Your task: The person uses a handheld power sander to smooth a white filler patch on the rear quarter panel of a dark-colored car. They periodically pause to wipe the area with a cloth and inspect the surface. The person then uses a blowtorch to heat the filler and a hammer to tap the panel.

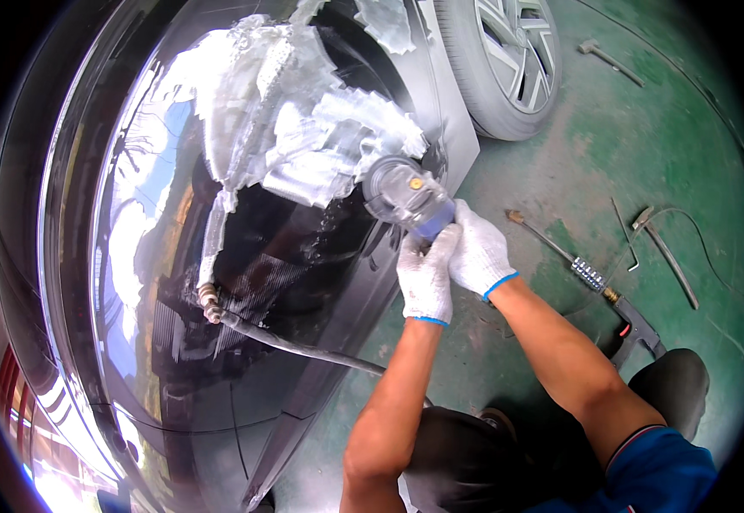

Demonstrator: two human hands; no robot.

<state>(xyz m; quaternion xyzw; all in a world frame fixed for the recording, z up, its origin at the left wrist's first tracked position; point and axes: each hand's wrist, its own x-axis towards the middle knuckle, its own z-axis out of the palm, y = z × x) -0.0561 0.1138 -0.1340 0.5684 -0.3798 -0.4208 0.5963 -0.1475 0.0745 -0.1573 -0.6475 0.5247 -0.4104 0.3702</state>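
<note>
Both my hands, in white gloves with blue cuffs, hold an angle grinder [404, 198] with a grey head and a blue body. My left hand [426, 275] is closed around its near end, the fingers partly hidden. My right hand [480, 248] is closed on the body from the right side. The grinder's head lies against the dark car panel [295, 239], close to its lower edge by the wheel. Beyond the grinder, a patch of whitish bare surface [329, 141] spreads over the panel, with streaky edges.
A metal clamp [209, 301] sits on the panel, with a thick grey cable [304, 348] running toward my knees. A car wheel [513, 64] stands at the top. On the green floor lie a hammer [616, 65], a gun-handled tool with a spring [593, 278], and another hammer [670, 256].
</note>
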